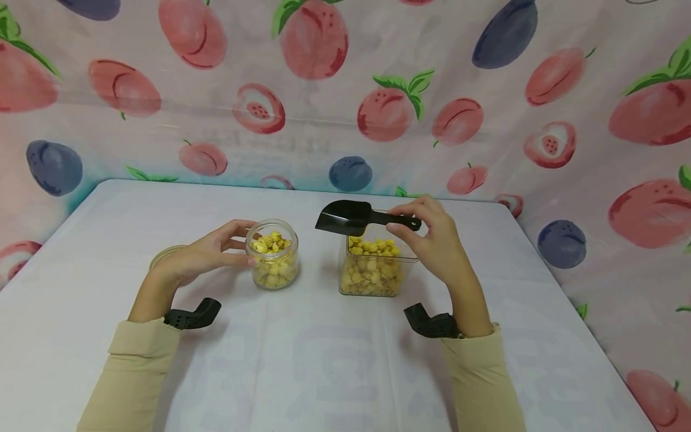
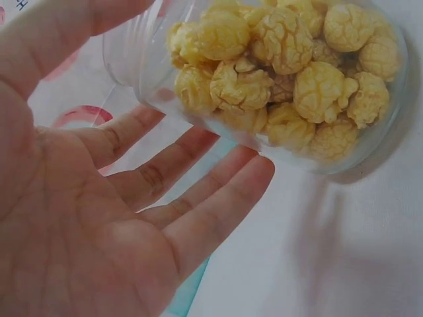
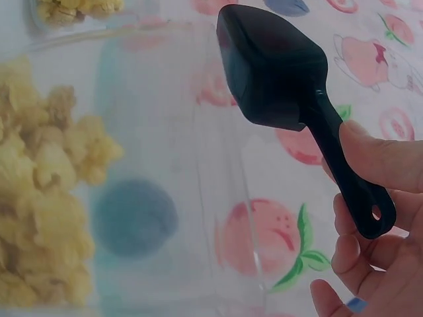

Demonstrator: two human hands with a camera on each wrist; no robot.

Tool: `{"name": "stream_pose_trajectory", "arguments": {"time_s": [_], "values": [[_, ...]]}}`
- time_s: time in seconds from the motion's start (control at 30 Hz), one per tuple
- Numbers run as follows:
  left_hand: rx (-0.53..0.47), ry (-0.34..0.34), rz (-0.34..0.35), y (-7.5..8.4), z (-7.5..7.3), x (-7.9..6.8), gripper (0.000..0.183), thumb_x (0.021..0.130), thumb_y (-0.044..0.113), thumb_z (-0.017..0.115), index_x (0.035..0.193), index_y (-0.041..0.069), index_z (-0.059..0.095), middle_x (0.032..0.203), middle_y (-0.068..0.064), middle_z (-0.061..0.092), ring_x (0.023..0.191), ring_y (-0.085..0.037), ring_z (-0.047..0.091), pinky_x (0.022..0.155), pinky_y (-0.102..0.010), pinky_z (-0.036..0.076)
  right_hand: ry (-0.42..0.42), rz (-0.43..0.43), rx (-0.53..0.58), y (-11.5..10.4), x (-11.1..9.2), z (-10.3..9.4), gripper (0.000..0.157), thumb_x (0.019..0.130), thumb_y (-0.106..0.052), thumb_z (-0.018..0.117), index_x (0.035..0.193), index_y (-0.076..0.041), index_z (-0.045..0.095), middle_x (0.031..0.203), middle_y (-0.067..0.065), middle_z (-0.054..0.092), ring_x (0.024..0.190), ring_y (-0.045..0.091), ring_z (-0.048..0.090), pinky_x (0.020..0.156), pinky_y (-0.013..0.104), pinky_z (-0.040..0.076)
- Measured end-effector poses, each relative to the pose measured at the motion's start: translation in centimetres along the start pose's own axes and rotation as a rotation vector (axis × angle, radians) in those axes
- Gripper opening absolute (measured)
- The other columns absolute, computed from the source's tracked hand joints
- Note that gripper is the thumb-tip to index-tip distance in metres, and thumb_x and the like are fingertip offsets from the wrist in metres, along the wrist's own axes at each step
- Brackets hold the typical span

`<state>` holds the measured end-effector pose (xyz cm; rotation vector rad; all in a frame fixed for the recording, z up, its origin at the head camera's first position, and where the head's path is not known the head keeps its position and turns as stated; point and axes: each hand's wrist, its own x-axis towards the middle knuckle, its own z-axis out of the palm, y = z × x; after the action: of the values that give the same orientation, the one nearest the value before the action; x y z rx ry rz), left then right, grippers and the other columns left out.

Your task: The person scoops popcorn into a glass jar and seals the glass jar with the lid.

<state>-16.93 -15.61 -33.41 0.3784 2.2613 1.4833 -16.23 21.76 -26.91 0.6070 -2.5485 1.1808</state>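
Note:
My left hand (image 1: 207, 255) holds a clear round jar (image 1: 275, 273) from its left side, thumb in front and fingers round the back. The jar stands open and upright, with yellow popcorn (image 2: 281, 39) up near its neck. Pinched by the handle, a black scoop (image 1: 345, 217) hangs level in my right hand (image 1: 432, 240). The scoop is above a clear square container (image 1: 372, 293) that also holds popcorn (image 3: 46, 178). In the right wrist view the scoop (image 3: 274, 66) shows its underside, so what its bowl holds is hidden there.
A round lid (image 1: 162, 255) lies on the white table (image 1: 324, 360), partly hidden behind my left wrist. A fruit-print cloth (image 1: 313, 132) hangs behind the table and along its right side. Each wrist wears a black camera mount (image 1: 194, 315).

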Motion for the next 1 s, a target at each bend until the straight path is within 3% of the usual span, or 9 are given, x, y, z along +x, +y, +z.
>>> {"name": "stream_pose_trajectory", "arguments": {"time_s": [0.27, 0.4, 0.67, 0.87, 1.0], "values": [[-0.025, 0.027, 0.022, 1.3, 0.1, -0.4, 0.08, 0.084, 0.023, 0.069, 0.147, 0.015, 0.02, 0.147, -0.012, 0.028, 0.136, -0.036, 0.026, 0.109, -0.058, 0.024, 0.058, -0.004, -0.039, 0.6, -0.4, -1.6, 0.021, 0.084, -0.011, 0.069, 0.104, -0.005, 0.067, 0.09, 0.006, 0.053, 0.084, 0.012, 0.04, 0.068, 0.025, 0.035], [-0.009, 0.11, 0.101, 2.3, 0.5, -0.4, 0.078, 0.085, 0.021, 0.068, 0.147, 0.015, 0.021, 0.147, -0.01, 0.029, 0.137, -0.032, 0.024, 0.112, -0.054, 0.021, 0.077, 0.005, -0.046, 0.9, -0.5, -2.2, 0.021, 0.084, -0.012, 0.069, 0.103, -0.004, 0.068, 0.09, 0.005, 0.053, 0.084, 0.01, 0.041, 0.068, 0.023, 0.034], [0.08, 0.301, 0.284, 5.0, 2.1, -0.6, 0.064, 0.085, 0.015, 0.068, 0.14, 0.01, 0.037, 0.143, -0.007, 0.04, 0.132, -0.022, 0.035, 0.112, -0.039, 0.029, 0.043, 0.033, -0.067, 1.4, -0.7, -3.2, 0.02, 0.084, -0.013, 0.069, 0.102, -0.003, 0.068, 0.089, 0.004, 0.053, 0.084, 0.009, 0.04, 0.068, 0.022, 0.034], [0.081, 0.34, 0.383, 6.3, 4.0, -0.4, 0.058, 0.085, 0.012, 0.068, 0.137, 0.01, 0.043, 0.14, -0.004, 0.044, 0.13, -0.019, 0.04, 0.108, -0.028, 0.035, 0.0, 0.078, -0.084, 1.7, -0.8, -3.6, 0.021, 0.085, -0.015, 0.068, 0.103, -0.004, 0.067, 0.092, 0.004, 0.054, 0.085, 0.011, 0.042, 0.07, 0.022, 0.037], [0.041, 0.327, 0.414, 6.8, 5.6, 0.0, 0.055, 0.085, 0.009, 0.067, 0.135, 0.008, 0.045, 0.139, -0.004, 0.046, 0.129, -0.018, 0.043, 0.106, -0.029, 0.039, -0.019, 0.093, -0.093, 1.8, -0.8, -3.8, 0.021, 0.085, -0.017, 0.068, 0.104, -0.006, 0.068, 0.092, 0.004, 0.054, 0.086, 0.012, 0.042, 0.071, 0.023, 0.038]]}}
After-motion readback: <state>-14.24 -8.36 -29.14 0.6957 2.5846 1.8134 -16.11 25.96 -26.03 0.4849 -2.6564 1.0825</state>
